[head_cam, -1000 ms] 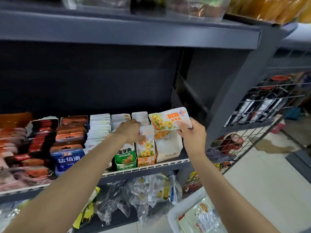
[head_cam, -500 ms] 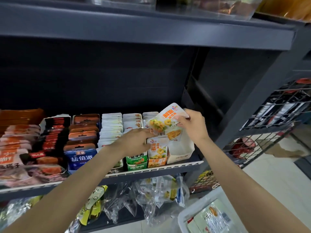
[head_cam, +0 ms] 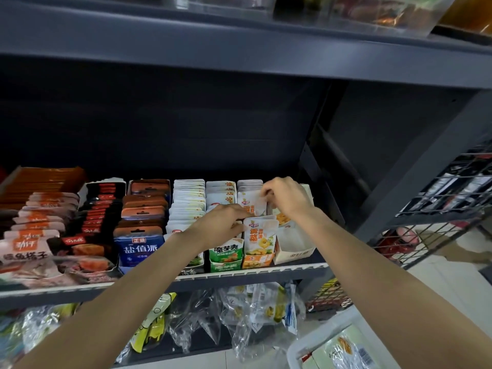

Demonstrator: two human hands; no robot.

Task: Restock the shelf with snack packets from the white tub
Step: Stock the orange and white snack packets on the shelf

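My left hand [head_cam: 222, 225] pushes the front packets [head_cam: 259, 235] forward near the shelf [head_cam: 255, 271] front edge, making a gap; my right hand [head_cam: 286, 197] pinches the new snack packet [head_cam: 250, 202] into it.

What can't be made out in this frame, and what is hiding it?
Head view only:
- Packet in the right hand: mostly covered by the fingers, so the grip is unclear.
- Row behind the left hand: the hand hides whether it holds anything.
- White tub: cut off by the bottom edge; the count inside is unknowable.
- White carton at the row's right end: its back is blocked by the right wrist.
- Top shelf goods: blurred and cropped.
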